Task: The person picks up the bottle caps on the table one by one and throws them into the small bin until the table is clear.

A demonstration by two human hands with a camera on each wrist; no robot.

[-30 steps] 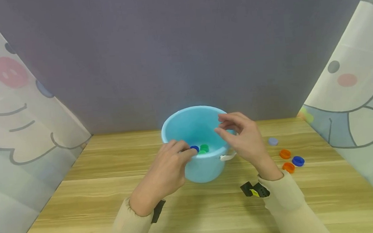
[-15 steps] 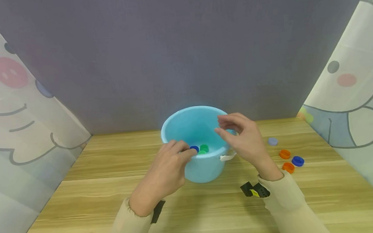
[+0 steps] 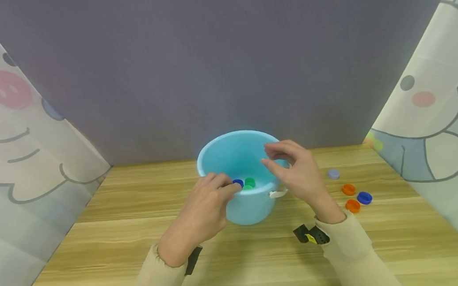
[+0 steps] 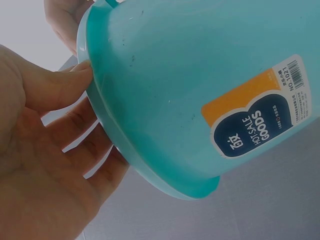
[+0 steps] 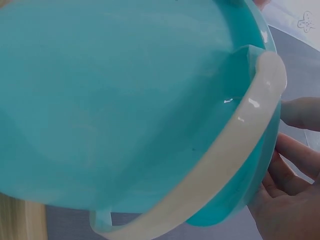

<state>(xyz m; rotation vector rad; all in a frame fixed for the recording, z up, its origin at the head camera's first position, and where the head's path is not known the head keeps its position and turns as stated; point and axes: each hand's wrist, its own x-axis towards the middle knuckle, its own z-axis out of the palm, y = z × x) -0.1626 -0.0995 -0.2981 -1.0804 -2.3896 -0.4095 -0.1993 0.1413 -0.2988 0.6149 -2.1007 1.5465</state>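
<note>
- The light-blue bucket (image 3: 249,210) stands upright on the wooden table (image 3: 120,239), in front of the person and between the two hands, presumably so that both can reach its opening.
- The left hand (image 3: 205,204) lies at the bucket's near-left rim, thumb across the edge and spread fingers reaching past it. It seems to rest there rather than clamp; whether it bears any weight cannot be told.
- The right hand (image 3: 299,169) is at the bucket's right rim, thumb and fingers apart with nothing visible between them, perhaps held clear to leave the opening free.
- Within the bucket, a dark blue cap (image 3: 237,182) and two green caps, one of them the farther green cap (image 3: 249,182), sit low down; the left hand may hide more.
- On the table right of the bucket lie a lilac cap (image 3: 333,174), a farther orange cap (image 3: 349,190), a nearer orange cap (image 3: 352,206) and a loose blue cap (image 3: 364,197), grouped within the right hand's likely reach.
- The white handle (image 5: 210,160) hangs down outside the bucket, which keeps it from crossing the opening.
- A printed label (image 4: 257,112) sticks to the bucket's outer wall, away from the fingers.
</note>
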